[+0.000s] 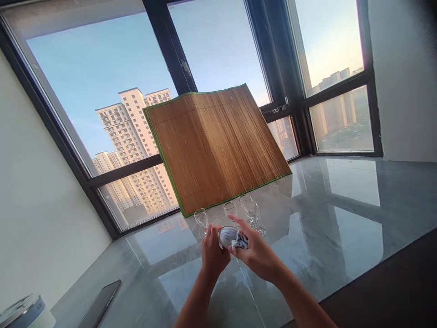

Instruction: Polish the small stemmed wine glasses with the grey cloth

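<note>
My left hand (214, 253) is closed around a clear glass (224, 233), which is tilted on its side above the counter. My right hand (257, 255) pinches a grey-white cloth (240, 240) at the glass, with its index finger stretched out. Part of the cloth seems to be inside the glass. Just beyond my hands, several clear stemmed glasses stand upright: one glass (201, 217) on the left, one (230, 208) behind my right index finger, and others (251, 212) close together on the right. My hands hide parts of the glasses behind them.
A folded bamboo mat (218, 146) with green edging leans against the window behind the glasses. The glossy grey counter (327, 237) reflects the windows. At the lower left lie a dark phone or tablet (100, 303) and a white container (29, 314).
</note>
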The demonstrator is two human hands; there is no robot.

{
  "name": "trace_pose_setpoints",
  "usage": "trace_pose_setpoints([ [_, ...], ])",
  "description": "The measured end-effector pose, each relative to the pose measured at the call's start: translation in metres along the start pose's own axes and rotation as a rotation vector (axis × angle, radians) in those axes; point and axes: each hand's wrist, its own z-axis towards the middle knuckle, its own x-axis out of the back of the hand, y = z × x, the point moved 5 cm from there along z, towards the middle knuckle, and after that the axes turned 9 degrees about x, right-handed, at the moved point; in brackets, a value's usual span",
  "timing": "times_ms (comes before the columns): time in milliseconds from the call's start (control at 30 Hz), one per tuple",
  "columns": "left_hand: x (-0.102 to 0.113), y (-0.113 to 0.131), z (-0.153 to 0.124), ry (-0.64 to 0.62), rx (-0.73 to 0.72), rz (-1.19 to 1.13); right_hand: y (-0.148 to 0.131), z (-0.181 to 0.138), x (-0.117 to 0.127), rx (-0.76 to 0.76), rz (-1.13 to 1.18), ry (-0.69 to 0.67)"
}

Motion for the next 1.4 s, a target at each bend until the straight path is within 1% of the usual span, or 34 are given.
trace_pose_setpoints([
  [100, -0.006, -0.004, 0.000, -0.014, 0.072, -0.031, -0.001, 0.002, 0.002, 0.013, -0.057, 0.012],
  [267, -0.010, -0.010, 0.002, -0.010, 0.218, -0.096, -0.005, 0.003, 0.000, 0.070, -0.260, 0.070],
  [433, -0.009, -0.012, 0.003, 0.000, 0.252, -0.111, -0.002, 0.001, 0.000, 0.066, -0.535, 0.145],
  [500, -0.010, -0.014, 0.003, 0.004, 0.272, -0.137, -0.002, 0.001, 0.004, 0.053, -0.562, 0.170],
  [567, -0.012, -0.020, 0.004, -0.003, 0.330, -0.215, -0.004, 0.002, 0.007, 0.055, -0.480, 0.181],
  [600, -0.014, -0.025, 0.004, -0.015, 0.396, -0.294, -0.007, 0.003, 0.010, 0.067, -0.415, 0.195],
  [700, -0.021, -0.044, 0.003, -0.079, 0.671, -0.594, -0.018, 0.004, 0.023, 0.098, -0.255, 0.288],
  [767, -0.023, -0.049, 0.002, -0.139, 0.798, -0.717, -0.022, 0.003, 0.031, 0.097, -0.226, 0.351],
  [800, -0.023, -0.049, 0.001, -0.188, 0.842, -0.789, -0.021, 0.003, 0.034, 0.092, -0.226, 0.366],
  [867, -0.025, -0.043, -0.001, -0.337, 0.919, -1.042, -0.015, 0.003, 0.035, 0.081, -0.229, 0.372],
  [933, -0.026, -0.029, -0.004, -0.490, 0.977, -1.386, -0.005, 0.004, 0.031, 0.069, -0.235, 0.358],
  [967, -0.025, -0.023, -0.005, -0.538, 0.985, -1.531, 0.001, 0.004, 0.028, 0.061, -0.240, 0.350],
  [1033, -0.023, -0.014, -0.006, -0.563, 0.975, -1.696, 0.013, 0.005, 0.022, 0.047, -0.256, 0.340],
  [1133, -0.022, -0.009, -0.008, -0.540, 0.967, -1.779, 0.030, 0.006, 0.012, 0.012, -0.248, 0.328],
  [1267, -0.021, -0.016, -0.006, -0.455, 0.976, -1.743, 0.048, 0.005, -0.001, -0.085, -0.153, 0.323],
  [1333, -0.021, -0.021, -0.004, -0.435, 0.988, -1.711, 0.052, 0.005, -0.003, -0.123, -0.066, 0.333],
  [1400, -0.023, -0.023, -0.003, -0.445, 1.005, -1.714, 0.052, 0.006, -0.001, -0.164, 0.080, 0.371],
])
